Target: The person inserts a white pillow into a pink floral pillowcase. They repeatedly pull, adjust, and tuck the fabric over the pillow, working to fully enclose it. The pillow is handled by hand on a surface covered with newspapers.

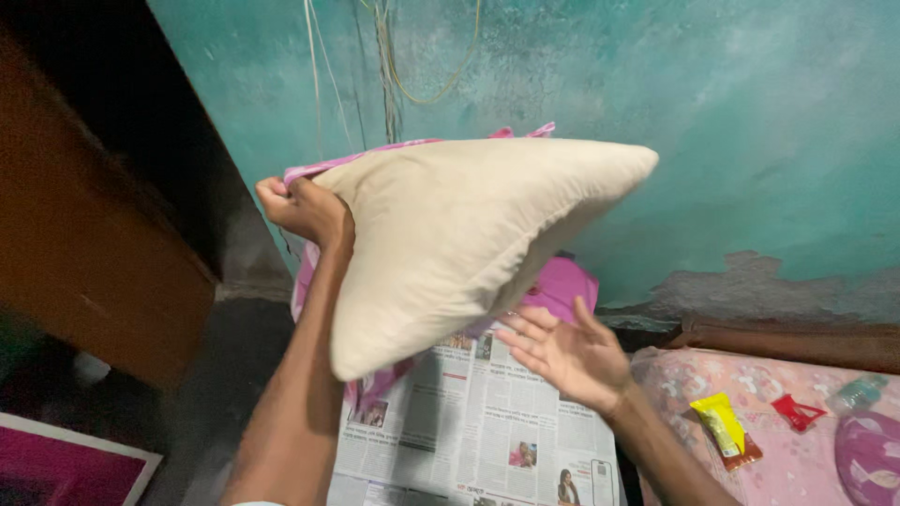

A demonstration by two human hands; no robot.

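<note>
Head view, nearest first: a spread newspaper [469, 431] lies low in the middle, and to its right the pink patterned bed [797, 468] carries a yellow packet [722, 426], a red wrapper [797, 410] and, at the edge of the picture, a clear bottle [858, 392]. Your right hand [567, 354] hovers just above the paper, palm up, fingers spread apart, holding nothing; its fingertips sit just beside the lower edge of the cream pillow [459, 234], though whether they touch it you cannot tell. Your left hand [305, 208] is raised on the left, its grip clamped on the pillow's upper corner together with the edge of the pink cover [562, 286], which hangs behind and below the pillow. The pillow is held up in the air in front of the teal wall [712, 122], tilted, with one corner pointing right. It looks as if you are working pillow and cover against each other, with the pillow mostly outside. A next move calls for the free hand to take hold of the loose fabric or the pillow's lower edge. Thin cords [389, 66] hang down the wall farthest off.
</note>
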